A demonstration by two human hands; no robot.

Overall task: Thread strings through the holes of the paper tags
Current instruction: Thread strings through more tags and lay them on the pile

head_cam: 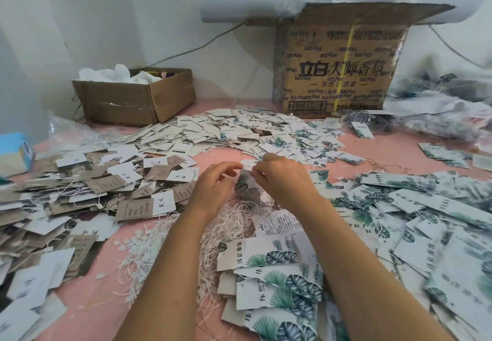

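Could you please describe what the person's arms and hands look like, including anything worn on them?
The left forearm and right forearm are bare to the frame's lower edge; no sleeves show. The left hand and right hand wear no gloves, and no ring, watch or bracelet is visible.

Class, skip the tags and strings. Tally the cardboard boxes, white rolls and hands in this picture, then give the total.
Cardboard boxes: 2
White roll: 1
Hands, left hand and right hand: 2
Total: 5
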